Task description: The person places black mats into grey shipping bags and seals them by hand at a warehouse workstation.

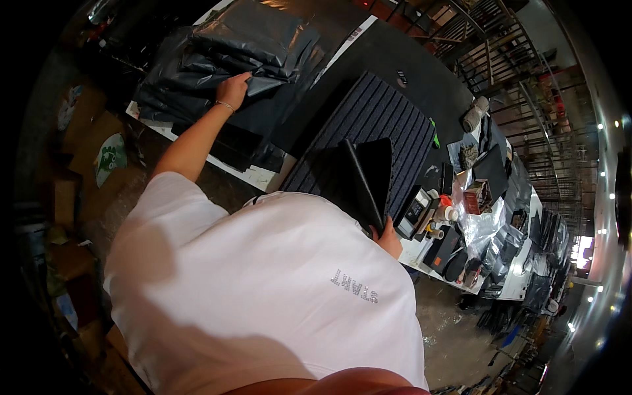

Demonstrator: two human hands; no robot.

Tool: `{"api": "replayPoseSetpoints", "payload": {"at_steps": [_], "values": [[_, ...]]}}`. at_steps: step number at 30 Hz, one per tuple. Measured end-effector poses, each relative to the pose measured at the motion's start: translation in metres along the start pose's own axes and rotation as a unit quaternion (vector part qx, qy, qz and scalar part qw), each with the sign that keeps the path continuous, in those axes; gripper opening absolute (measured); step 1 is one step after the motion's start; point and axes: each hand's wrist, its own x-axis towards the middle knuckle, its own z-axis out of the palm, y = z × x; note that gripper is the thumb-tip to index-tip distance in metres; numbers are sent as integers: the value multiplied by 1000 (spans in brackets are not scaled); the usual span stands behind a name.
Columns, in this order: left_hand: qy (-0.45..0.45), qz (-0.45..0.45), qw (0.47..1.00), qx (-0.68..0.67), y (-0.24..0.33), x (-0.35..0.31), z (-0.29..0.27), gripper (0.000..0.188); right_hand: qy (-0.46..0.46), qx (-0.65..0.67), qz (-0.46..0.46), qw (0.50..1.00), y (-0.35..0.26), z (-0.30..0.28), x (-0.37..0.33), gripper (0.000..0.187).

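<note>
My left hand (234, 91) reaches far left with its fingers closed on the edge of a black plastic bag (217, 49), part of a loose, shiny pile. A thin bracelet is on that wrist. My right hand (388, 240) is low, close to my body, gripping the near edge of a dark ribbed floor mat (388, 108). The mat lies on the table with raised stripes upward. Its near part is curled over, and the smooth black underside (375, 161) shows. Part of the right hand is hidden behind my white shirt.
Right of the mat, the table holds a phone-like device (416, 209), tape rolls (449, 213), a small box (477, 197) and clear plastic wrap (484, 224). A rolled grey bundle (475, 113) lies farther back. Metal racks (487, 39) stand beyond; cardboard (92, 148) is at left.
</note>
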Motion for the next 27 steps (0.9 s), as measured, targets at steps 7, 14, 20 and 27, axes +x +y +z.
{"api": "replayPoseSetpoints", "payload": {"at_steps": [7,14,20,27], "values": [[79,163,960,-215,249,-11,0,23,-12,125,36,991,16,-28,25,55],[-28,270,958,-90,344,-153,74,33,77,190,106,973,73,-63,12,58],[-144,164,975,-41,269,-229,131,31,27,420,23,907,129,-90,-18,46],[-297,115,931,-177,262,-173,96,31,-314,248,-81,913,125,-152,4,43]]}}
